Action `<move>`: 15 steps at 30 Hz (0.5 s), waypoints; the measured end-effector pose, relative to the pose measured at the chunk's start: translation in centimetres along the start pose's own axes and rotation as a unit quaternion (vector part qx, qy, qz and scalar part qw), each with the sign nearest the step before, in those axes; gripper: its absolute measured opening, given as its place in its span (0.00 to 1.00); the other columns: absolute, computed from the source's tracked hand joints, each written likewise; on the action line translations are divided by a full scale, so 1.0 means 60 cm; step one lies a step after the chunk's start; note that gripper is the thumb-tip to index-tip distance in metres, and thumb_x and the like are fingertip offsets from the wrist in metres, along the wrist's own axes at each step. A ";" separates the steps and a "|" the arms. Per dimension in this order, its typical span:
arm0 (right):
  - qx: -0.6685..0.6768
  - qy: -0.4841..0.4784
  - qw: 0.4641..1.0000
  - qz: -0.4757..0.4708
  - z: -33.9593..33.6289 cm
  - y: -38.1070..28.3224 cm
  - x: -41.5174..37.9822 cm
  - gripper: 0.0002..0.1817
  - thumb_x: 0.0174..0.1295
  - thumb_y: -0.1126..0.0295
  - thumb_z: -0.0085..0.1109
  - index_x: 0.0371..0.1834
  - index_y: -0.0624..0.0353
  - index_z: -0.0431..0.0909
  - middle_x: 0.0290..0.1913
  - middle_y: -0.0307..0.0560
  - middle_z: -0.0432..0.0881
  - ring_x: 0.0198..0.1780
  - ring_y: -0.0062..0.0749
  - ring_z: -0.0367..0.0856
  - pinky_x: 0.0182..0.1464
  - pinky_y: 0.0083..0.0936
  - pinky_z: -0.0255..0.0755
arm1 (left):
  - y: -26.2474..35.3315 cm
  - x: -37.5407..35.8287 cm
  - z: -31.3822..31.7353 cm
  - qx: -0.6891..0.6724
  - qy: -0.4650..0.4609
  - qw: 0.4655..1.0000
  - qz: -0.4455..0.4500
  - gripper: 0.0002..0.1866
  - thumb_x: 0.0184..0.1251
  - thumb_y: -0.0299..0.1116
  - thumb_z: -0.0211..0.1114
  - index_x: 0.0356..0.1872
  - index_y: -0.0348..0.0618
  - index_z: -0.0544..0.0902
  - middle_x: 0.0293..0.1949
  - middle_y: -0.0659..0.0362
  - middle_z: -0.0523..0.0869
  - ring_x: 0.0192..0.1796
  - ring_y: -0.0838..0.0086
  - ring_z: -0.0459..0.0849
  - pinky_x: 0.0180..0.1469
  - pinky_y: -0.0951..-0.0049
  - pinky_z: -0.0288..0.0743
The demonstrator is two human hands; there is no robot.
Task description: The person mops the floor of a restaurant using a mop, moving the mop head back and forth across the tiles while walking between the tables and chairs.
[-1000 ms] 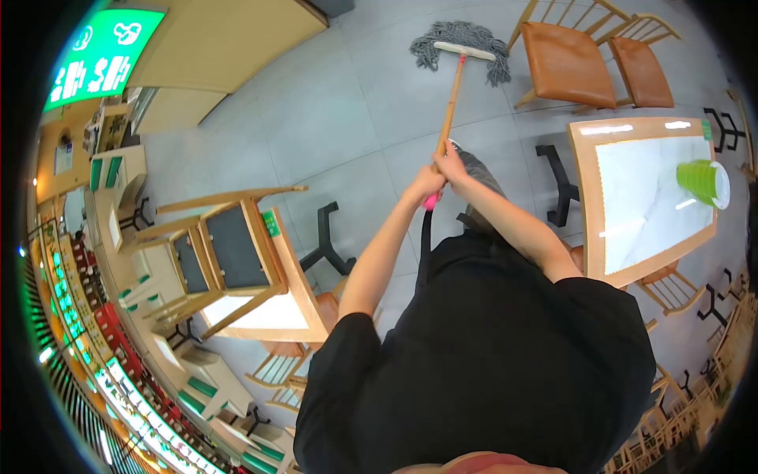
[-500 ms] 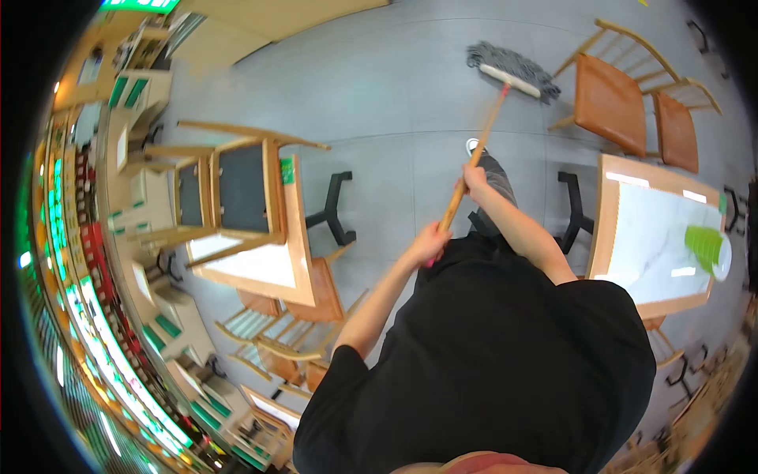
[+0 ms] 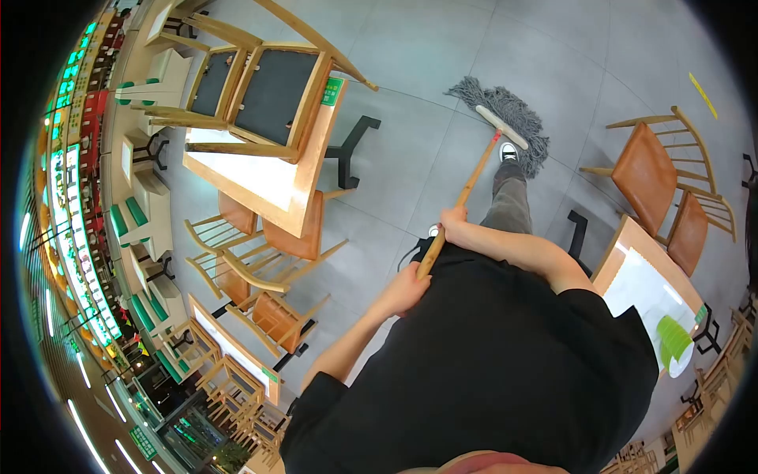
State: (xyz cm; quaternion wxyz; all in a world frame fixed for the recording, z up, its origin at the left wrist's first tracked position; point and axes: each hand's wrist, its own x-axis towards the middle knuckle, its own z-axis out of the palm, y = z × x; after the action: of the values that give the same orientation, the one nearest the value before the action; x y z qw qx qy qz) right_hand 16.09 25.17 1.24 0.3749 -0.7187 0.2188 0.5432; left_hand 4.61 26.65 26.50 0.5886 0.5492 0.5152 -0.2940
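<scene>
A floor mop with a wooden handle point(image 3: 476, 174) reaches forward and slightly right from my body. Its grey string head point(image 3: 515, 107), under a white crossbar, lies on the tiled floor just ahead of my right shoe point(image 3: 509, 152). My right hand point(image 3: 453, 224) is wrapped around the handle partway up. Lower down, close to my black shirt, my left hand point(image 3: 409, 287) grips the handle near its end, which that hand partly hides.
On the left, upturned chairs point(image 3: 280, 95) rest on a table point(image 3: 308, 186), with brown chairs point(image 3: 296, 229) beneath. To the right are chairs point(image 3: 646, 167) and a table point(image 3: 629, 284) holding a green-and-white item point(image 3: 673, 341). Black table legs point(image 3: 345, 154) stick out. Grey floor point(image 3: 418, 47) stretches ahead.
The mop head has come nearer to me, and its crossbar has stayed tilted. My right foot has stepped forward beside it. My view has turned, shifting the tables and chairs. Both hands kept hold.
</scene>
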 end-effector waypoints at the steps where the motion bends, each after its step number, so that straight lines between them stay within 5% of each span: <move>1: 0.006 -0.001 1.000 0.012 -0.005 -0.008 0.005 0.22 0.56 0.78 0.49 0.50 0.65 0.51 0.33 0.58 0.73 0.22 0.39 0.74 0.21 0.33 0.70 | 0.013 0.002 -0.001 0.016 0.007 1.000 0.011 0.17 0.65 0.40 0.54 0.47 0.36 0.70 0.21 0.52 0.77 0.18 0.66 0.79 0.14 0.69 0.69; 5: 0.038 -0.014 0.998 0.056 -0.020 -0.068 -0.001 0.22 0.56 0.77 0.49 0.52 0.63 0.51 0.33 0.56 0.71 0.21 0.39 0.72 0.22 0.35 0.70 | 0.040 0.032 -0.002 0.037 0.022 0.999 0.031 0.23 0.65 0.41 0.55 0.56 0.36 0.67 0.16 0.58 0.74 0.09 0.72 0.70 0.08 0.70 0.60; 11: 0.088 -0.033 0.990 0.100 -0.046 -0.180 0.005 0.22 0.55 0.80 0.49 0.52 0.62 0.54 0.37 0.54 0.67 0.28 0.38 0.71 0.25 0.35 0.73 | 0.126 0.067 -0.025 0.016 -0.003 1.000 0.007 0.24 0.65 0.40 0.57 0.57 0.36 0.66 0.21 0.60 0.75 0.14 0.77 0.71 0.14 0.74 0.65; 15: 0.119 -0.107 0.981 0.106 -0.055 -0.263 0.032 0.17 0.55 0.80 0.50 0.47 0.61 0.58 0.38 0.50 0.66 0.33 0.37 0.71 0.29 0.36 0.78 | 0.280 0.045 -0.086 0.005 -0.032 0.999 -0.037 0.23 0.65 0.42 0.58 0.55 0.38 0.67 0.24 0.62 0.74 0.16 0.80 0.70 0.17 0.77 0.66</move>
State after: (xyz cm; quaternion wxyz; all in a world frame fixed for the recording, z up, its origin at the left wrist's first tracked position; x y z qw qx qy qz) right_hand 30.14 32.59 4.63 0.4195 -0.5792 0.3157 0.6236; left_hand 19.27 35.88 30.47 0.5911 0.5227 0.5144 -0.3357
